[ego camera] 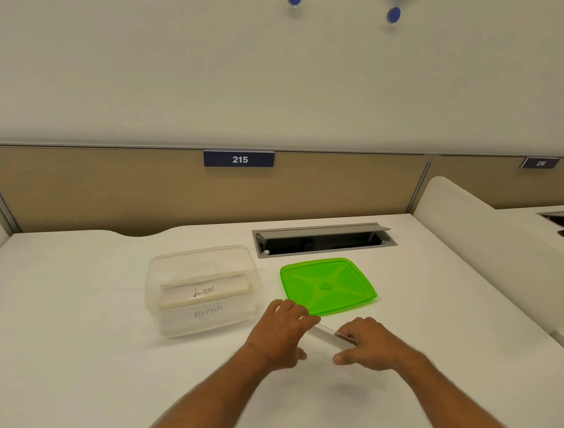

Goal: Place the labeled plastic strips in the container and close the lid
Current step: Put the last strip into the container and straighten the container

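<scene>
A clear plastic container (168, 265) stands open on the white desk, left of centre. Inside it lie labeled strips (205, 292), one with handwritten text on top and another with writing below it. The green lid (327, 286) lies flat on the desk to the container's right. Just in front of the lid, my left hand (281, 332) and my right hand (369, 345) each grip one end of a clear plastic strip (330, 337), held between them slightly above the desk. Any label on this strip is not readable.
An open grey cable tray (322, 239) is set into the desk behind the lid. A tan partition with a "215" sign (238, 159) stands at the back. A white divider (494, 244) borders the desk on the right.
</scene>
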`<state>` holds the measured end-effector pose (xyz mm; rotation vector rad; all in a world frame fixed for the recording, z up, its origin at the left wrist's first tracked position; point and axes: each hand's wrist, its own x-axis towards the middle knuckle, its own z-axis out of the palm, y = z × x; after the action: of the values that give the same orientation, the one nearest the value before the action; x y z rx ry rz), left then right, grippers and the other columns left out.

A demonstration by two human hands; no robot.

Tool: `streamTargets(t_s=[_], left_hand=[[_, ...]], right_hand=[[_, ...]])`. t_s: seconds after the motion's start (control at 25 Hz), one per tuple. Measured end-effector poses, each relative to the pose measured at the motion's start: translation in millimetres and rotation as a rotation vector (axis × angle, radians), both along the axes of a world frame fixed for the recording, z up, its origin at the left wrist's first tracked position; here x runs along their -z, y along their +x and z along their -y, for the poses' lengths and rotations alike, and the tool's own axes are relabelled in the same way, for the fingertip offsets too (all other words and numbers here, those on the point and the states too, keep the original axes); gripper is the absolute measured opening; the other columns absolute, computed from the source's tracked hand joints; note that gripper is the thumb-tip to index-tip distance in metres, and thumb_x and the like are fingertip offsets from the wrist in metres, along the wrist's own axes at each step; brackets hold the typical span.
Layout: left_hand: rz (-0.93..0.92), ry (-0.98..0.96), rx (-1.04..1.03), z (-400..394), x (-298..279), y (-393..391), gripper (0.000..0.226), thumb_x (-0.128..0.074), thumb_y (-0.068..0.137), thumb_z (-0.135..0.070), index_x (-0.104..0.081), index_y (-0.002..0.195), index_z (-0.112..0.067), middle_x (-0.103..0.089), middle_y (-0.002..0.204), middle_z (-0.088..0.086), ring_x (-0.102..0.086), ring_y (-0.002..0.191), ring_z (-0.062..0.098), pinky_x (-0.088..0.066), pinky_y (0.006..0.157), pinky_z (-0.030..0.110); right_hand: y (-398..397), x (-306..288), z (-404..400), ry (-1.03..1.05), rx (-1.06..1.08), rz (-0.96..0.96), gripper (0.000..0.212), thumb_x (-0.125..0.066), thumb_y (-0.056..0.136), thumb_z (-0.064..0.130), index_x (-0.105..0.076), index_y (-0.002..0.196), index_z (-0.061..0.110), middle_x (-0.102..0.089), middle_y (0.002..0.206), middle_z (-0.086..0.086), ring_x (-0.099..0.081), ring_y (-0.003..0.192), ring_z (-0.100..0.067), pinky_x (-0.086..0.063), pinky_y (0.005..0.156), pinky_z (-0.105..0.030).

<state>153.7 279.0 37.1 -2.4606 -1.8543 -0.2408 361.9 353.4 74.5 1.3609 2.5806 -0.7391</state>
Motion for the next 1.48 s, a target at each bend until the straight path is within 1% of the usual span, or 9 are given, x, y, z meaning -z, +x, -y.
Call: streamTargets(t_s=[0.2,0.32,0.4,0.52,0.64,0.76,1.08,1.28,1.48], left_hand=[[-0.08,0.101,-0.045,13.9,-13.9,-21.3,0.065,-0.076,0.079,-0.03,-0.046,0.136,-0.025,-0.057,0.134,0.005,-0.048,0.117,0.029,-0.041,0.096,0.044],[-0.094,0.162,0.002,22.3,-25.6,-41.5,0.056,-0.073,0.077,-0.024,-0.051,0.128,-0.02,-0.064,0.122,0.003,-0.055,0.105,0.028,-0.048,0.083,0.041],[-0.101,0.225,0.059,29.2,-31.8,-52.5,0.052,-0.078,0.069,-0.02,-0.058,0.117,-0.017,-0.068,0.11,0.003,-0.062,0.096,0.026,-0.053,0.075,0.038],[-0.061,0.326,0.125,39.4,-35.8,-65.5,0.046,-0.083,0.061,-0.018,-0.062,0.101,-0.014,-0.07,0.1,0.002,-0.068,0.091,0.025,-0.058,0.075,0.033],[0.103,0.392,0.234,48.3,-37.7,-74.3,0.043,-0.084,0.073,-0.028,-0.058,0.104,-0.011,-0.071,0.115,0.009,-0.068,0.109,0.027,-0.059,0.086,0.035],[0.259,0.411,0.292,57.4,-43.0,-76.7,0.055,-0.087,0.073,-0.024,-0.047,0.109,-0.014,-0.067,0.126,0.014,-0.063,0.12,0.029,-0.057,0.092,0.038],[0.719,0.223,0.205,69.3,-53.4,-85.1,0.037,-0.056,0.096,-0.014,-0.046,0.129,-0.028,-0.048,0.15,0.009,-0.047,0.137,0.023,-0.04,0.112,0.044],[0.913,0.266,-0.014,77.3,-41.1,-84.9,0.074,-0.088,0.07,-0.04,-0.052,0.133,-0.03,-0.065,0.121,-0.017,-0.066,0.104,0.002,-0.054,0.083,0.018],[1.44,0.272,-0.146,90.6,-29.9,-87.3,0.062,-0.098,0.05,-0.036,-0.071,0.106,-0.027,-0.075,0.106,-0.003,-0.07,0.103,0.015,-0.056,0.086,0.028]], right_hand=[[-29.2,-12.6,13.3,0.122,-0.052,-0.022,0.05,-0.074,0.065,0.062,-0.073,0.1,0.025,-0.066,0.08,0.009,-0.06,0.073,-0.013,-0.044,0.062,-0.029],[-42.5,-17.7,20.5,0.051,0.027,-0.142,0.073,-0.079,0.057,0.065,-0.068,0.116,0.024,-0.071,0.103,0.008,-0.061,0.082,-0.005,-0.047,0.068,-0.019],[-50.6,-22.7,25.7,-0.167,0.131,-0.298,0.085,-0.079,0.053,0.069,-0.062,0.123,0.023,-0.069,0.109,0.008,-0.065,0.09,-0.005,-0.053,0.072,-0.02],[-62.0,-25.9,30.2,-0.595,0.298,-0.583,0.076,-0.073,0.056,0.07,-0.062,0.115,0.024,-0.068,0.116,0.002,-0.069,0.1,-0.019,-0.06,0.081,-0.038],[-70.7,-16.6,32.4,-0.966,0.383,-0.913,0.066,-0.074,0.071,0.054,-0.062,0.124,0.015,-0.066,0.126,-0.015,-0.066,0.111,-0.035,-0.056,0.089,-0.047],[-82.3,-9.6,39.1,-1.145,0.373,-1.128,0.063,-0.077,0.073,0.038,-0.063,0.126,0.007,-0.065,0.121,-0.024,-0.066,0.105,-0.04,-0.056,0.084,-0.045],[-100.2,-6.8,44.9,-1.031,0.359,-1.339,0.06,-0.093,0.054,0.025,-0.074,0.107,0.007,-0.072,0.109,-0.02,-0.072,0.095,-0.034,-0.06,0.074,-0.037],[-102.2,-12.0,38.3,-0.936,0.524,-1.521,0.034,-0.073,0.074,0.013,-0.071,0.107,0.003,-0.075,0.103,-0.018,-0.074,0.09,-0.031,-0.062,0.067,-0.033],[-100.0,-16.8,33.5,-0.839,0.634,-1.676,0.028,-0.07,0.072,0.012,-0.069,0.099,0.006,-0.077,0.09,-0.011,-0.075,0.078,-0.024,-0.062,0.064,-0.029]])
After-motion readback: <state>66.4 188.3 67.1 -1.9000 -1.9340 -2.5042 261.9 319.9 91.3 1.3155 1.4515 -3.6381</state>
